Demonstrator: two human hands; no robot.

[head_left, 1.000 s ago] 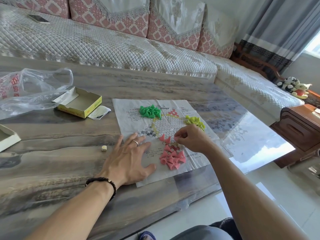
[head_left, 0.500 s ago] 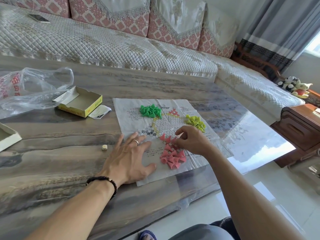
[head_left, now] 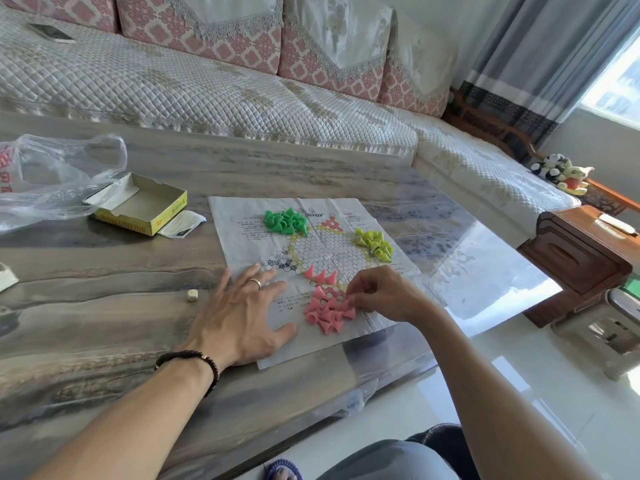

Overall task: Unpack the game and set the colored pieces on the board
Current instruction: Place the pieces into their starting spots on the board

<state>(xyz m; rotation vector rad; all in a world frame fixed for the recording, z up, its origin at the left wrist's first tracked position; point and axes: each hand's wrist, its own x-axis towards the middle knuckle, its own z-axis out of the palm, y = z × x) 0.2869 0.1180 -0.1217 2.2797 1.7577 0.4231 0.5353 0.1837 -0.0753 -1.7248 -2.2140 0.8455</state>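
A paper game board [head_left: 242,244] with a printed hexagon grid lies flat on the table. A heap of green cones [head_left: 285,221] sits at its far left and a heap of yellow-green cones [head_left: 375,244] at its right. Three pink cones [head_left: 321,275] stand in a row on the grid, with a fourth just below them. A pile of pink cones [head_left: 327,315] lies near the front edge. My left hand [head_left: 242,313] presses flat on the paper's left side, fingers spread. My right hand [head_left: 384,296] pinches at a pink cone on the pile's right edge.
An open yellow box [head_left: 138,209] and a small paper slip [head_left: 180,223] lie left of the board, beside a clear plastic bag [head_left: 52,181]. A small die [head_left: 192,294] rests near my left hand. A sofa runs behind the table; a wooden side table [head_left: 581,251] stands right.
My right hand has drawn back from the row of standing pink cones down to the pink pile. One more pink cone stands on the grid. My left hand has stayed put.
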